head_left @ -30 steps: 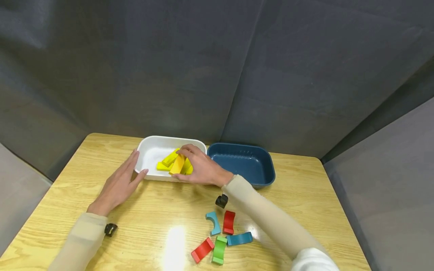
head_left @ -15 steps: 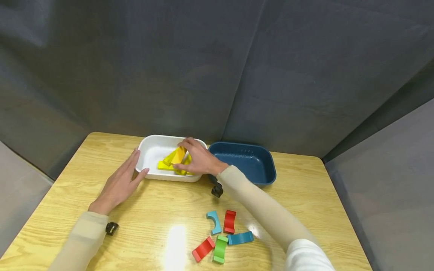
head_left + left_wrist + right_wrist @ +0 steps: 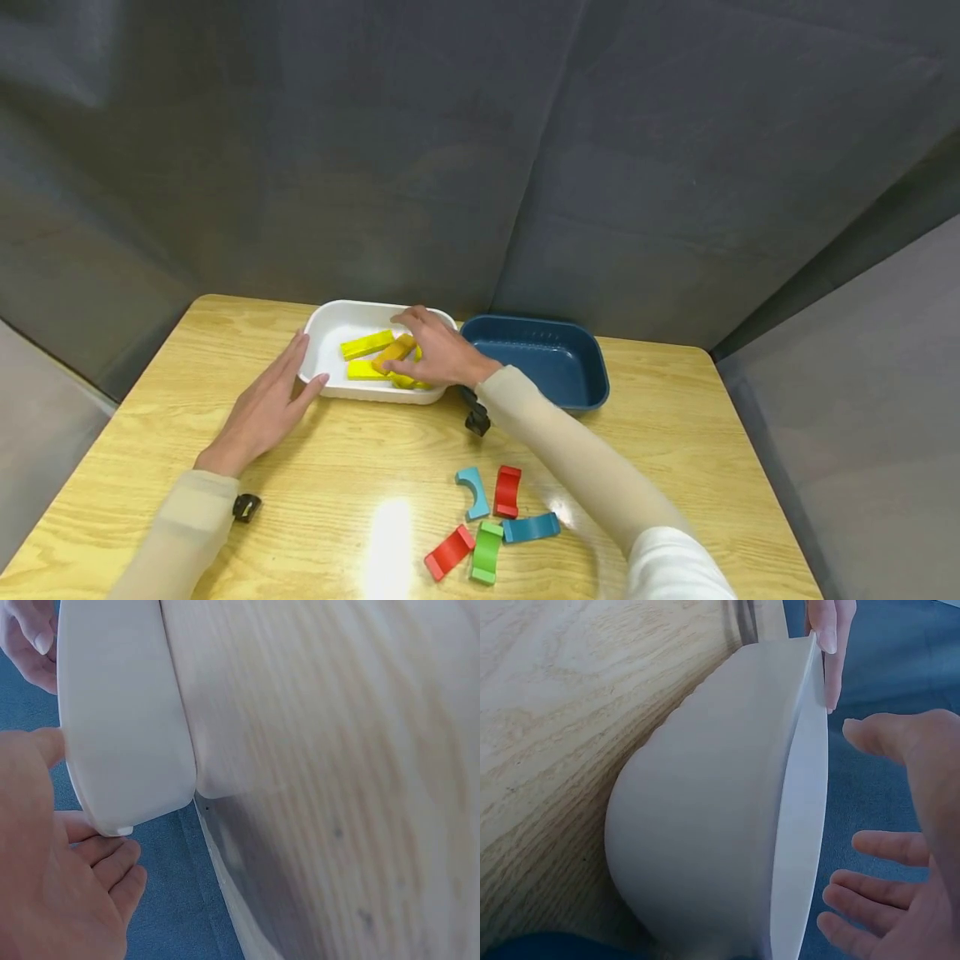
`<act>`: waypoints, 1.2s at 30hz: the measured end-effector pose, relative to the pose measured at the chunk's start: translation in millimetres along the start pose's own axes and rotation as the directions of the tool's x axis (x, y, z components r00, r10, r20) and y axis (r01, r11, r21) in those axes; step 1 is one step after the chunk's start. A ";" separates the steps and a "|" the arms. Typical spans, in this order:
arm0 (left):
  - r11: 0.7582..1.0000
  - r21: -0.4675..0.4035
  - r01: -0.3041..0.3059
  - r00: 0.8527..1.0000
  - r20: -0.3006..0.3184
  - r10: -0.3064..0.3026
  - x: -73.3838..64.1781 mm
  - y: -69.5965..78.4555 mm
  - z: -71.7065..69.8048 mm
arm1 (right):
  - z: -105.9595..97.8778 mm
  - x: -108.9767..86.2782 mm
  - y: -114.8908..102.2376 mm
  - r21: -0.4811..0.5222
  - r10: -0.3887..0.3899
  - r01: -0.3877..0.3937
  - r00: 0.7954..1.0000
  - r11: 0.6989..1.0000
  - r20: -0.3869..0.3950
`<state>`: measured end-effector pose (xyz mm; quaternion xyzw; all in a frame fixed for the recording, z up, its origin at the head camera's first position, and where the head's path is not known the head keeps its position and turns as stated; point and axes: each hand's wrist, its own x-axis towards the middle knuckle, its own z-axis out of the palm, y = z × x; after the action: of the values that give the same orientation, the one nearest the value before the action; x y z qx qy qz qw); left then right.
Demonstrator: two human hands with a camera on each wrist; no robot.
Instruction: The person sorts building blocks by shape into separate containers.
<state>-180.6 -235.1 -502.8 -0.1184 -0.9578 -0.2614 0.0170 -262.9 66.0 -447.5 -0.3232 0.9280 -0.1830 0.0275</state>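
Several yellow toy blocks (image 3: pixel 367 344) and one orange-yellow block (image 3: pixel 390 356) lie inside a white tub (image 3: pixel 327 329) at the back of the table. My right hand (image 3: pixel 442 348) is over the tub's right part, thumb and fingers spread apart around the pile. Nothing is held between the fingers in the right wrist view, where the hand (image 3: pixel 900 847) hovers at the tub's rim (image 3: pixel 802 825). At the tub's left end, my left hand (image 3: pixel 258 408) rests with extended fingers along the side and the thumb at the front rim. Part of the pile is hidden behind my right hand.
A dark blue tub (image 3: pixel 536 358) stands right beside the white one. Closer to me on the wooden table (image 3: pixel 315 500) lie several curved blocks: two red (image 3: pixel 507 490), one green (image 3: pixel 487 552), one blue (image 3: pixel 531 527) and one light blue (image 3: pixel 474 492). Dark cloth hangs behind the table.
The orange-yellow block, held tilted in my right hand before, now lies on the other blocks, let go. A yellow block there has turned flatter. My left hand stays at the tub.
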 end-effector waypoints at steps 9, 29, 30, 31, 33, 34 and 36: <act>1.000 -0.001 0.004 1.000 0.005 -0.004 0.0 -1.7 -0.5 | 0.0 -3.4 3.3 -0.050 0.004 -0.004 1.000 0.999 0.000; 1.000 0.000 0.005 1.000 0.004 -0.005 1.4 -2.0 1.0 | -1.9 -11.5 5.1 -0.045 0.014 -0.015 1.000 0.999 -0.016; 1.000 0.002 0.005 1.000 0.004 -0.005 1.5 -1.9 1.0 | -1.9 -12.8 5.6 -0.044 0.015 -0.015 1.000 0.999 -0.016; 1.000 0.002 0.006 1.000 0.004 -0.006 1.6 -1.7 1.0 | -2.2 -14.0 6.0 -0.042 0.016 -0.017 1.000 0.999 -0.015; 1.000 0.002 0.006 1.000 0.006 -0.006 1.7 -1.4 0.9 | -2.9 -16.5 6.6 -0.038 0.018 -0.019 1.000 0.999 -0.014; 1.000 0.002 0.006 1.000 0.006 -0.006 1.6 -1.3 0.8 | -3.3 -17.7 6.7 -0.034 0.019 -0.019 1.000 0.999 -0.013; 1.000 0.001 0.006 1.000 0.006 -0.006 1.4 -1.5 0.5 | -4.2 -20.4 6.6 -0.029 0.018 -0.019 1.000 0.999 -0.015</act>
<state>-182.3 -235.8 -503.9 -0.1161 -0.9584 -0.2606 0.0133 -251.4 84.6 -447.3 -0.3137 0.9337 -0.1717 0.0178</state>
